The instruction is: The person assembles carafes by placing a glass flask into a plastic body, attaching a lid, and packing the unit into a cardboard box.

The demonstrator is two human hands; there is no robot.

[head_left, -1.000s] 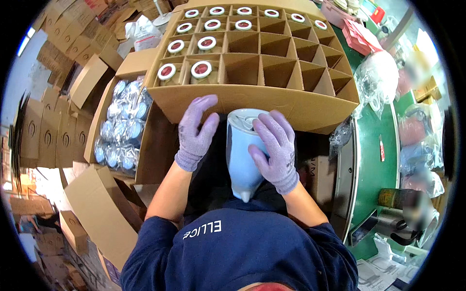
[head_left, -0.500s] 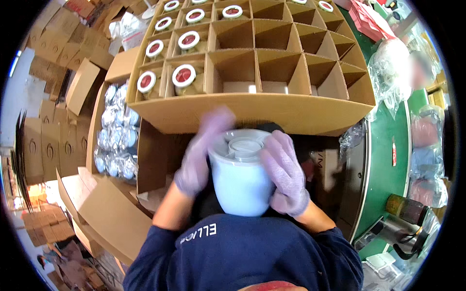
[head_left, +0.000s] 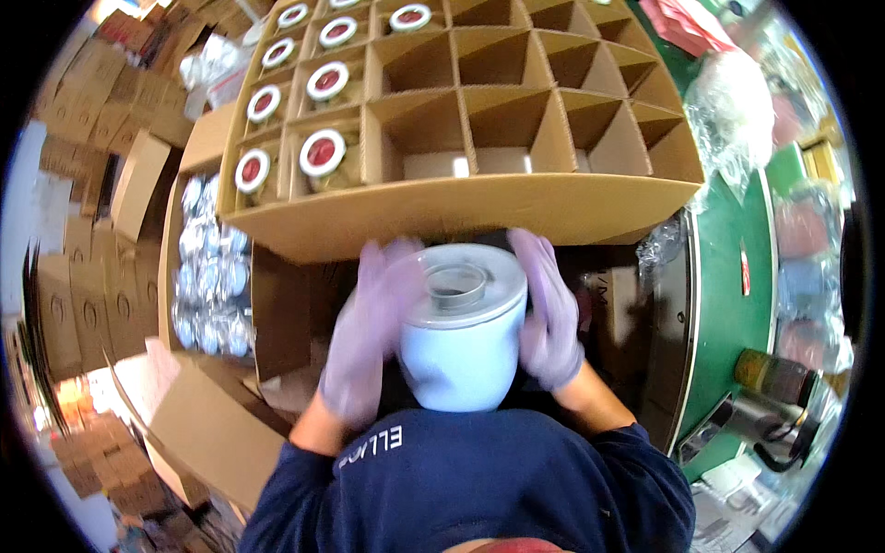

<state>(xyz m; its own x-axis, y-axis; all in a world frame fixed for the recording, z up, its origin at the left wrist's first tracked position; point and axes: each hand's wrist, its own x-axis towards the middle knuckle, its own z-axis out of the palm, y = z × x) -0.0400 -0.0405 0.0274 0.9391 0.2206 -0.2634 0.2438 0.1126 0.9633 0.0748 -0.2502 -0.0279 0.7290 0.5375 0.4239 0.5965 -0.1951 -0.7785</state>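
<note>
Got a light blue container point(head_left: 461, 369) sitting right between the two hands, its round top with the raised ring tilted toward the view. Right hand point(head_left: 550, 323) is unclenched, fingers pretty straight, lying along the container's right side. Left hand point(head_left: 369, 327) is up against the left side near the rim, but it's so blurry I can't tell if it's really gripping. Just beyond the hands there's a divided cardboard box point(head_left: 479, 210) with jars point(head_left: 323, 153) in some slots; right of them, a green table point(head_left: 733, 332).
</note>
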